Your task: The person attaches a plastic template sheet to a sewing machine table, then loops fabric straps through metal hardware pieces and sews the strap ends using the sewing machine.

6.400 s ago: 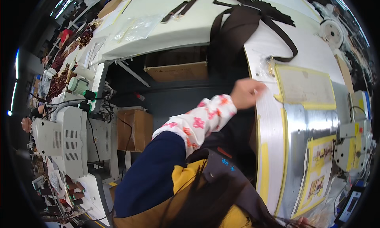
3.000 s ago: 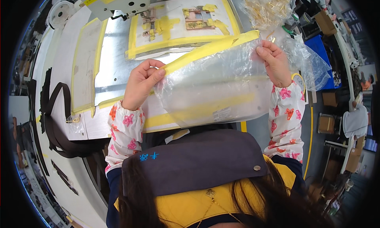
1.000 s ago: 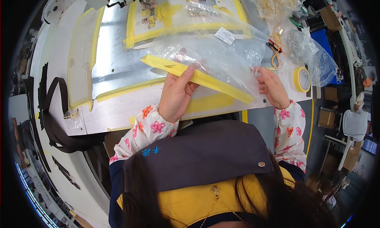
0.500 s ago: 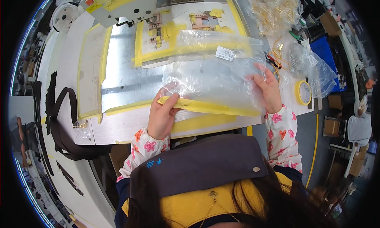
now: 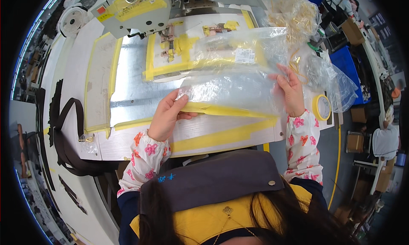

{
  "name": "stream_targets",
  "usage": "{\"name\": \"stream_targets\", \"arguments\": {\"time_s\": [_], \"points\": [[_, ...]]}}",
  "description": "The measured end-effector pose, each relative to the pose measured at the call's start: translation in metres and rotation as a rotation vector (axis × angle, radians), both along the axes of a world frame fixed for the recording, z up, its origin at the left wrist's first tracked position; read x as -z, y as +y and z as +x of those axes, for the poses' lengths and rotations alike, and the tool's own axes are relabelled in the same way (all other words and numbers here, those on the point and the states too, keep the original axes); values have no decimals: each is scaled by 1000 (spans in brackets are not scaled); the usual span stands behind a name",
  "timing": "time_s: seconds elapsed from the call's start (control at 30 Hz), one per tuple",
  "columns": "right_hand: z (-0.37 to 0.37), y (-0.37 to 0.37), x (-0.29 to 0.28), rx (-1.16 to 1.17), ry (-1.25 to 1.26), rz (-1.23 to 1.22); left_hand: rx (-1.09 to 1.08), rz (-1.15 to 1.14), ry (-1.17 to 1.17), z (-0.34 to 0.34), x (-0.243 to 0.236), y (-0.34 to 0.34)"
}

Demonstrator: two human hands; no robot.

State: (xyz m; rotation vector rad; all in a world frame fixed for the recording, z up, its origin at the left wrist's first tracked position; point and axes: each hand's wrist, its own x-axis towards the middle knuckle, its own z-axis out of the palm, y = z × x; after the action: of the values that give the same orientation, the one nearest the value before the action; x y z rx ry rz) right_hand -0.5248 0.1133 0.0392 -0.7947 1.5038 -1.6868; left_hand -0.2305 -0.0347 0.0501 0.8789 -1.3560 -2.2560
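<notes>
Flat over the metal worktable (image 5: pixel 128 91), the clear plastic bag (image 5: pixel 234 81) is pinched at its lower-left corner by the left hand (image 5: pixel 167 115) and gripped at its right edge by the right hand (image 5: pixel 291 91).

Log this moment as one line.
left hand: holds clear plastic bag | right hand: holds bag's right edge | bag: over metal table

Pale desk (image 5: pixel 76 79) with a metal plate (image 5: pixel 132 96) edged in yellow tape. Grey floor (image 5: pixel 362 168) on the right, crossed by a yellow line (image 5: pixel 338 160); brown boxes (image 5: pixel 353 140) and perhaps blue bins (image 5: pixel 347 62) there.
</notes>
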Motion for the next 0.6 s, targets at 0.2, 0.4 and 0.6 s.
{"name": "stream_targets", "arguments": {"time_s": [0.2,0.4,0.6], "points": [[-40,-42,-3,-15,-55,-4,-42,-192,-25,-30,3,-20],[-81,-100,15,-97,-10,39,-88,-318,-16,-60,15,-55],[-105,-153,17,-123,-84,181,-92,-190,-99,-75,17,-73]]}}
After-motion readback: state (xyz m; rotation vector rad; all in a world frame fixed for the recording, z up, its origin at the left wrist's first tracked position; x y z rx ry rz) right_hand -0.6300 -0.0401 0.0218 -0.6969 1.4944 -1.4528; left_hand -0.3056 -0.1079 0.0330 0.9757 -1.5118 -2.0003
